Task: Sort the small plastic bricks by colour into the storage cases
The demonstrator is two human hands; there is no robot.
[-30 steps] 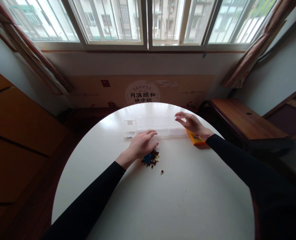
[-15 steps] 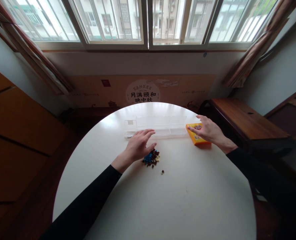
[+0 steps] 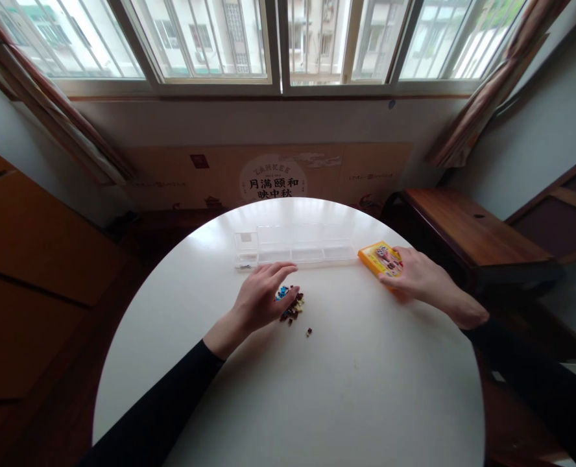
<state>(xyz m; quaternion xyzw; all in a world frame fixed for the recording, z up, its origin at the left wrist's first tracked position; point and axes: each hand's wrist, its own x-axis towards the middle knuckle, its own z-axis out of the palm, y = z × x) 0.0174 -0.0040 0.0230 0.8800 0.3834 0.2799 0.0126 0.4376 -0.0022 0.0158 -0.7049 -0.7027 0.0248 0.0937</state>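
Toward the right edge of the round white table [image 3: 317,395] is the yellow-orange box [image 3: 378,255], its right end inside the grip of the right hand [image 3: 417,275]. The thumb lies along its near side and the fingers curl over the far side, parted by only the box's width; the printed left part sticks out free of the hand, pointing to the table's far edge. (Whether its underside touches the table, I cannot tell.) Just left of the box, a clear compartment case [image 3: 307,255] stretches parallel to the far edge. Nearer the table's middle, small brown, blue and cream pieces [image 3: 298,306] sit in a pile, with a couple more lying apart on the near side. Above the pile is the left hand [image 3: 259,295], thumb and fingers loosely spread, nothing visible in its grasp, the thumb covering some pieces. Beyond the table's right edge stands a brown wooden bench [image 3: 477,227].
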